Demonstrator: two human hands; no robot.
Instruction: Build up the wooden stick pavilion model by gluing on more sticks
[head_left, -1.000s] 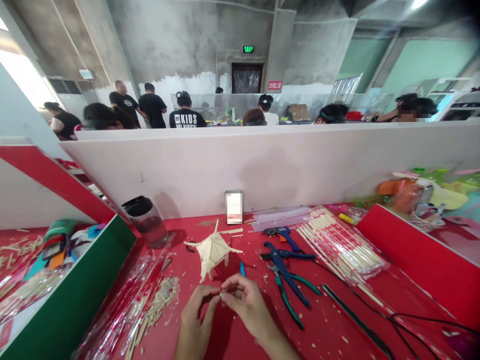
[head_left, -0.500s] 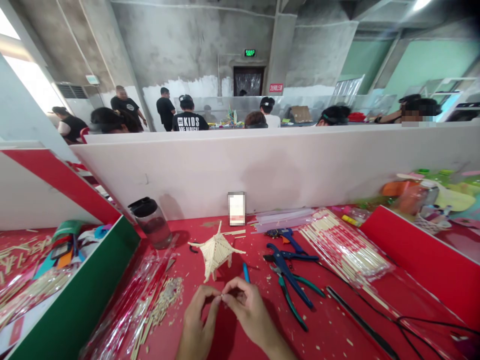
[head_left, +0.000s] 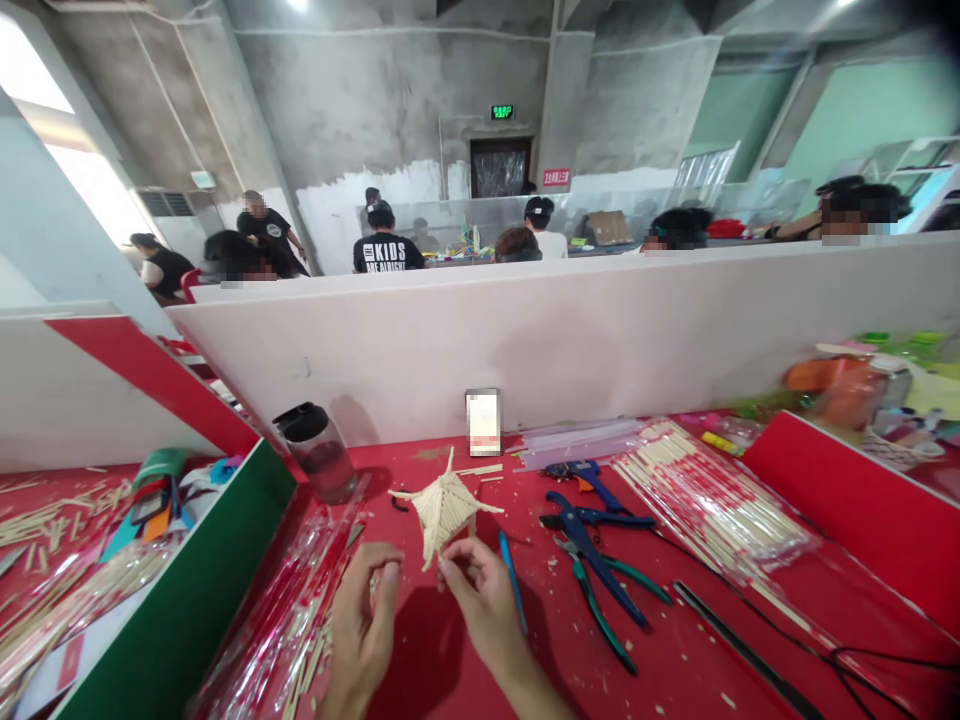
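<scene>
A small pavilion-like roof model of pale wooden sticks (head_left: 448,505) stands on the red table, its corner tips pointing outward and short legs beneath. My right hand (head_left: 480,590) is closed in a pinch at the model's near corner. Whatever lies between those fingertips is too small to make out. To the left, my left hand (head_left: 364,610) is held apart from the model, fingers loosely curled and nothing visible in them. Beside my right hand lies a blue pen (head_left: 513,580). Stick offcuts are partly hidden behind my left hand.
Green-handled pliers (head_left: 600,610), blue cutters (head_left: 596,560) and a blue glue gun (head_left: 581,475) lie on the right. Bundled sticks (head_left: 705,495) are behind them. A dark-lidded bottle (head_left: 319,455) stands at left, near a green divider (head_left: 187,580). People sit beyond the white partition (head_left: 405,350).
My hands have come apart from their shared pinch. The right has moved forward to the model's near corner, the left away to the left. The view has shifted slightly.
</scene>
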